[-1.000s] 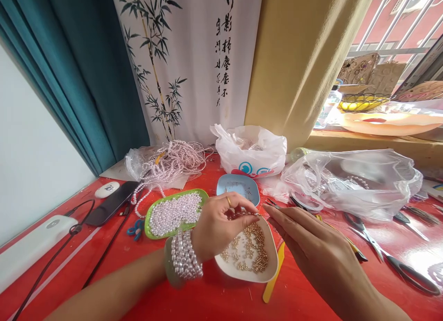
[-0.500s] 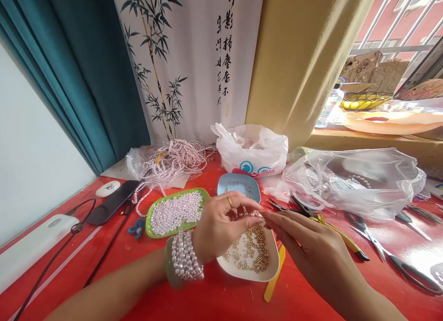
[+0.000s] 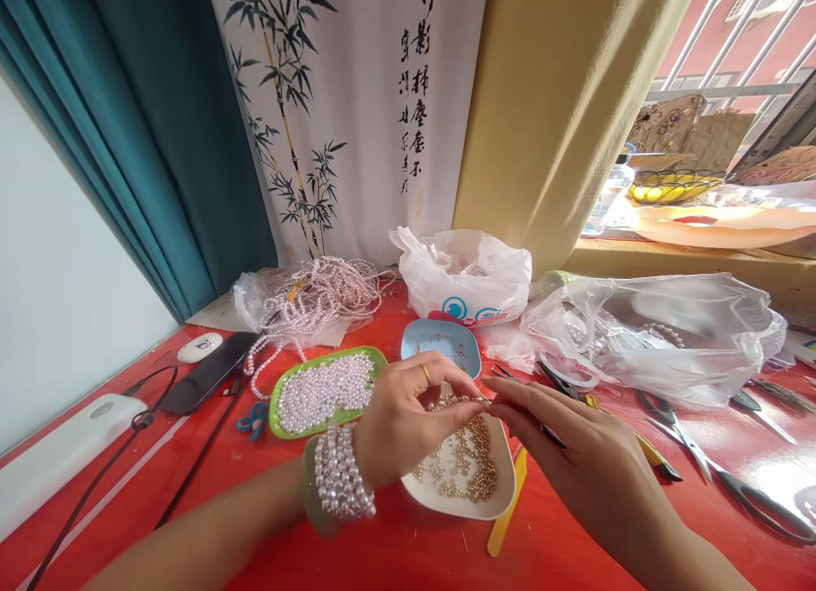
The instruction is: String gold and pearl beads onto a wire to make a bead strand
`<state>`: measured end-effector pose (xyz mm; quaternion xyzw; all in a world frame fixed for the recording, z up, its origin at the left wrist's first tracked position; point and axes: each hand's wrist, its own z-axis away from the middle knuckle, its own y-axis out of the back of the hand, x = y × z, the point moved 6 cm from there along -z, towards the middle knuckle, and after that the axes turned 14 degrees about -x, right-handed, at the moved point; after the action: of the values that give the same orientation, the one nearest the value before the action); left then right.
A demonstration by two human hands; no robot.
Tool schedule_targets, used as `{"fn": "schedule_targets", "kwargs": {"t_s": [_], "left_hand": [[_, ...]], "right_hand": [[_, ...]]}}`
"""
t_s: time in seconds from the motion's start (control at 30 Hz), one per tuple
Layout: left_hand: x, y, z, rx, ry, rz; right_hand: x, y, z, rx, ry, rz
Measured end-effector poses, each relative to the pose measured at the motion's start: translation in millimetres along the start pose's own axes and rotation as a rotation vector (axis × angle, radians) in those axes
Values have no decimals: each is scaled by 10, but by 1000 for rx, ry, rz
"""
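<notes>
My left hand [image 3: 405, 421], with a ring and a pearl bracelet [image 3: 337, 472] on the wrist, pinches a short string of small beads [image 3: 462, 399] above a white dish of gold beads [image 3: 468, 476]. My right hand [image 3: 574, 455] meets it fingertip to fingertip at the string's right end, pinching it too. A green tray of loose pearls [image 3: 322, 389] lies just left of my left hand. A small blue dish [image 3: 439, 343] sits behind both hands.
Pearl strands [image 3: 315, 298] are heaped at the back left. Plastic bags [image 3: 468, 276] [image 3: 656, 332] lie behind and right. Pliers [image 3: 631, 442], scissors [image 3: 720, 472], a yellow tool [image 3: 507, 510], a black phone [image 3: 207, 370] and cables [image 3: 127, 455] lie on the red table [image 3: 395, 548].
My right hand closed in from the right until its fingertips met my left hand's at the bead string. The left hand barely shifted.
</notes>
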<state>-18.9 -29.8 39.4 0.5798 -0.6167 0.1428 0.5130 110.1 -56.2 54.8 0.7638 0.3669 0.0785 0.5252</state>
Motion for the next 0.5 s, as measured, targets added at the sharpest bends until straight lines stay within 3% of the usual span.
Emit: {"fn": "schedule_targets", "kwargs": {"t_s": [0.2,0.5], "left_hand": [[18,-14,0,-44,23,-60],[-81,-15,10,-4,70,5]], "right_hand": [[103,-25,32,-24,-153,-101],[52,-25,46,-9,-153,-119]]}}
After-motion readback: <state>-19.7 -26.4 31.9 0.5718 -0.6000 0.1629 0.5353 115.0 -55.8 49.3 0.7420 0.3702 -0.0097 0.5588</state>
